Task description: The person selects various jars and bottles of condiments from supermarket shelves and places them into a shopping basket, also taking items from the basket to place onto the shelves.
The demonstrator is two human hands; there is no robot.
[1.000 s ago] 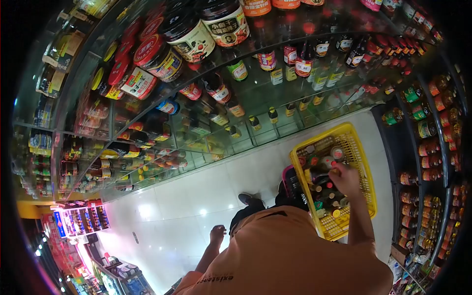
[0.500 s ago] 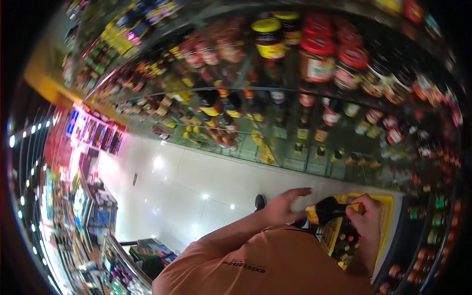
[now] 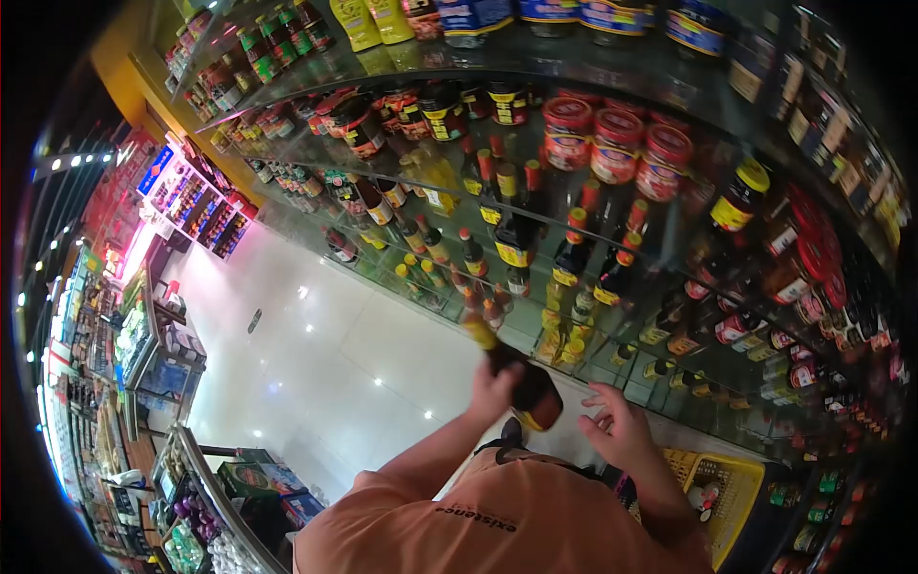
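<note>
My left hand (image 3: pixel 494 392) is wrapped round a dark sauce bottle (image 3: pixel 528 387) with a yellow neck, held tilted in front of the shelves. The neck points up and to the left, the base down and to the right. My right hand (image 3: pixel 617 421) is off the bottle, just right of its base, with fingers apart and slightly bent. Similar dark bottles with yellow labels (image 3: pixel 572 260) stand on the glass shelf ahead.
A yellow plastic basket (image 3: pixel 741 478) with a few items inside stands on the floor at my right. Glass shelves of jars, such as red-lidded ones (image 3: pixel 617 143), curve across the front. A produce stand (image 3: pixel 201 517) lies at lower left, beyond the pale tiled floor (image 3: pixel 316 383).
The bottle has gone from my right hand, above the basket, into my left hand and moved left. My right hand has let go and opened. The view has shifted along the shelves.
</note>
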